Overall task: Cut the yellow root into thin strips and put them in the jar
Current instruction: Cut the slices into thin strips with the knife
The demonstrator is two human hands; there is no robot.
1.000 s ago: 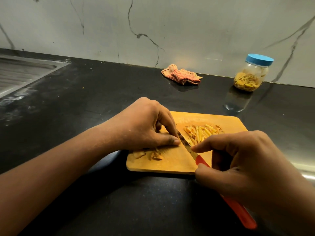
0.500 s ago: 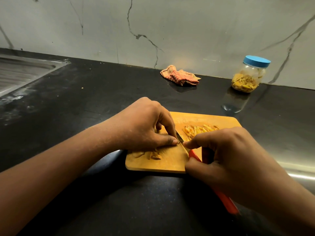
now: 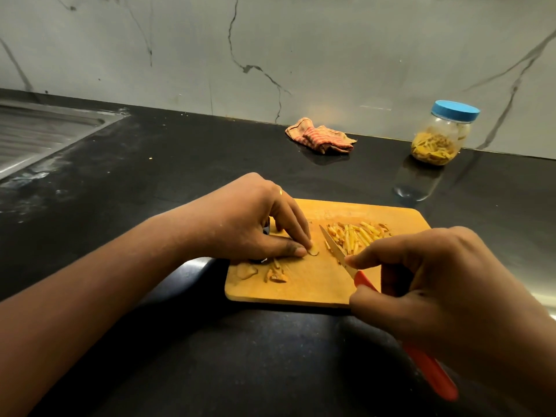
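Note:
A wooden cutting board [image 3: 319, 284] lies on the black counter. My left hand [image 3: 255, 224] rests on its left part, thumb and fingertips pinching a small thin piece of yellow root [image 3: 313, 251] against the wood. My right hand [image 3: 445, 290] grips a red-handled knife [image 3: 365, 282]; its blade slants up-left, a gap away from the pinched piece. A pile of cut yellow strips [image 3: 358, 234] lies just right of the blade. Peel scraps [image 3: 275, 273] sit near the board's front left. The jar [image 3: 442, 136], with a blue lid on, stands at the back right, partly filled with strips.
A crumpled striped cloth [image 3: 322, 138] lies by the marble wall behind the board. A steel sink drainboard [image 3: 39, 133] occupies the far left. The black counter [image 3: 168, 182] stretches between sink and board.
The knife has pulled away to the right from my left fingertips, which it was touching before. A gap now shows between the blade and the held piece. My left hand stays put.

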